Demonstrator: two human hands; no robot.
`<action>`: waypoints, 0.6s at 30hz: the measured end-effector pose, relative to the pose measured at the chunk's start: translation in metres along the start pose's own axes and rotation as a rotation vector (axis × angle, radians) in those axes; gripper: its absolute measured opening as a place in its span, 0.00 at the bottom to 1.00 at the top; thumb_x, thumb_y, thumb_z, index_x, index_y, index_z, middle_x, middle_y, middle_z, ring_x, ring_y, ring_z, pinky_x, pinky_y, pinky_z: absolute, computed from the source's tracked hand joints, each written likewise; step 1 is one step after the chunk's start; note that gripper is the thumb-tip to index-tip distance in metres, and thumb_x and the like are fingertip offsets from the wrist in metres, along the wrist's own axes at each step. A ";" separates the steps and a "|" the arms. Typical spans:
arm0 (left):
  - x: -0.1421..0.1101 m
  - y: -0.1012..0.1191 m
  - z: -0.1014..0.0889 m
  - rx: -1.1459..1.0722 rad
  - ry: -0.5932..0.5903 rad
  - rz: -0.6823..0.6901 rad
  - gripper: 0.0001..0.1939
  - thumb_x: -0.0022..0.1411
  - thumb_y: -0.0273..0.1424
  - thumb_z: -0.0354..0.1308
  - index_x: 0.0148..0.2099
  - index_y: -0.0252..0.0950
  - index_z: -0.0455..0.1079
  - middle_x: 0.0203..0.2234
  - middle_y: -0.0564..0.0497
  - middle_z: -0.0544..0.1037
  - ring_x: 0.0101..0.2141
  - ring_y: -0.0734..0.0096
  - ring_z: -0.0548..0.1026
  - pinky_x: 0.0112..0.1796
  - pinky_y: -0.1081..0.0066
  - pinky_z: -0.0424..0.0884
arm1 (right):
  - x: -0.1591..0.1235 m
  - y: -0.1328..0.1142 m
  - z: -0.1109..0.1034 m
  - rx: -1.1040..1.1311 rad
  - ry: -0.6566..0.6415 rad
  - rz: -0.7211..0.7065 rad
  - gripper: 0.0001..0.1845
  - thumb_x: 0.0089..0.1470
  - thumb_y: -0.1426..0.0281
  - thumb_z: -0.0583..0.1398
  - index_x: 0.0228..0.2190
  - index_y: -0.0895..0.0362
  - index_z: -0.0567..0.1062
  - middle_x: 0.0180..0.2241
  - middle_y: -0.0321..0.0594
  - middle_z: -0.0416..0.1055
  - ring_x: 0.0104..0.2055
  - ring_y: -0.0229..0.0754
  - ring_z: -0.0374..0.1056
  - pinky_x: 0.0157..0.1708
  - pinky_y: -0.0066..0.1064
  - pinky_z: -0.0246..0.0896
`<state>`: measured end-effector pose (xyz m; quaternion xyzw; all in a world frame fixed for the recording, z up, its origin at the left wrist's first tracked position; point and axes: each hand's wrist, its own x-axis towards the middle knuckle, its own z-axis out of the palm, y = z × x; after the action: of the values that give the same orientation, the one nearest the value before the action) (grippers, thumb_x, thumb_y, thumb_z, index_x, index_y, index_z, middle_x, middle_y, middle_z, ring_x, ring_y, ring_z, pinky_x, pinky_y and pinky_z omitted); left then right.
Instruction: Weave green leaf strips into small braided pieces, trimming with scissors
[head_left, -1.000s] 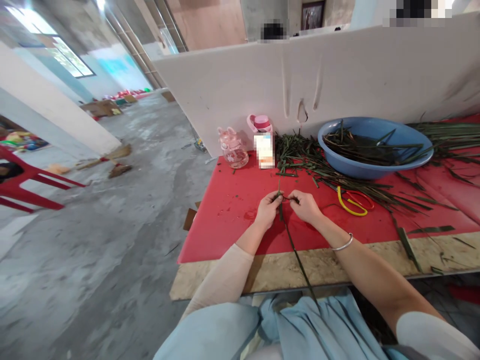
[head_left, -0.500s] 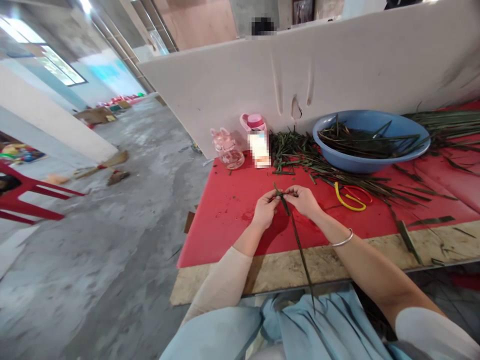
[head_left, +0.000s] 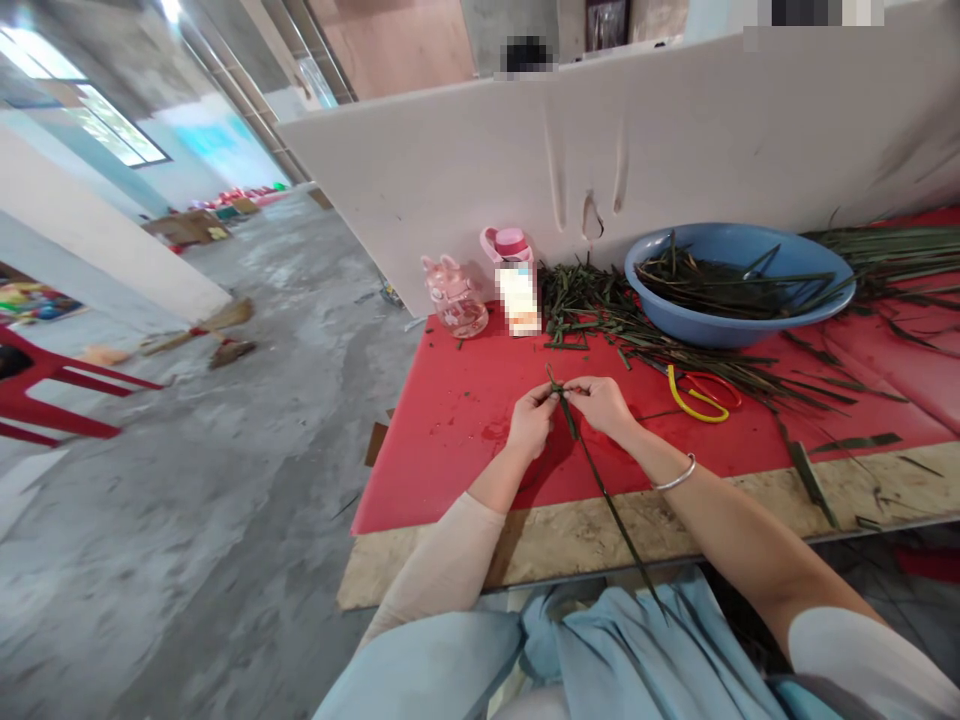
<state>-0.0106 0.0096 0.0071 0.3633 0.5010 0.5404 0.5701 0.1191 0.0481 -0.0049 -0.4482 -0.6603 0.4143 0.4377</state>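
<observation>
Between my hands, over the red table cover (head_left: 457,450), is a small bundle of green leaf strips (head_left: 568,415). My left hand (head_left: 532,420) pinches it from the left side. From the right, the fingertips of my right hand (head_left: 600,402) are closed on the same strips. One long, thin strip (head_left: 619,525) trails down from the bundle across the table edge to my lap. How the strips cross at the fingertips is too small to make out. Scissors (head_left: 697,393) with yellow and red handles lie to the right of my right hand.
A blue basin (head_left: 739,325) holding leaf strips stands at the back right. Cut leaf pieces (head_left: 577,295) lie beside it. A pink clear jug (head_left: 457,305) and a pink-lidded bottle (head_left: 511,243) stand by the white partition (head_left: 450,170). A red chair (head_left: 60,395) is far left.
The trailing strip's lower part has swung to the right. Both hands keep their pinch on the bundle, with only slight movement of the fingers.
</observation>
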 end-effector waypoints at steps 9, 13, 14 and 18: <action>0.006 0.017 -0.023 -0.055 -0.203 0.107 0.22 0.53 0.44 0.62 0.46 0.37 0.75 0.40 0.46 0.78 0.39 0.69 0.74 0.40 0.70 0.69 | -0.005 -0.014 -0.017 0.623 -0.210 0.344 0.18 0.37 0.60 0.67 0.30 0.56 0.73 0.13 0.24 0.53 0.14 0.29 0.44 0.15 0.23 0.39; 0.003 0.011 -0.019 0.006 -0.302 0.193 0.22 0.49 0.42 0.66 0.45 0.36 0.76 0.43 0.44 0.78 0.46 0.65 0.73 0.50 0.66 0.64 | -0.013 -0.015 -0.012 0.790 -0.379 0.452 0.18 0.36 0.62 0.69 0.26 0.56 0.68 0.13 0.23 0.50 0.14 0.27 0.41 0.14 0.22 0.34; 0.003 0.009 -0.016 0.016 -0.316 0.205 0.21 0.50 0.42 0.65 0.44 0.35 0.76 0.43 0.44 0.78 0.46 0.64 0.73 0.51 0.65 0.63 | -0.013 -0.015 -0.010 0.797 -0.392 0.464 0.18 0.37 0.62 0.68 0.26 0.56 0.68 0.14 0.24 0.53 0.14 0.27 0.44 0.14 0.22 0.38; 0.002 0.005 -0.010 0.086 -0.184 0.275 0.18 0.52 0.42 0.62 0.40 0.33 0.75 0.35 0.46 0.79 0.39 0.67 0.74 0.47 0.67 0.65 | -0.007 -0.014 -0.012 0.737 -0.276 0.369 0.12 0.41 0.65 0.65 0.28 0.56 0.70 0.25 0.35 0.70 0.25 0.34 0.65 0.26 0.26 0.61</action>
<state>-0.0217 0.0114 0.0087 0.5004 0.4148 0.5558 0.5183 0.1287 0.0399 0.0097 -0.3131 -0.4294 0.7497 0.3944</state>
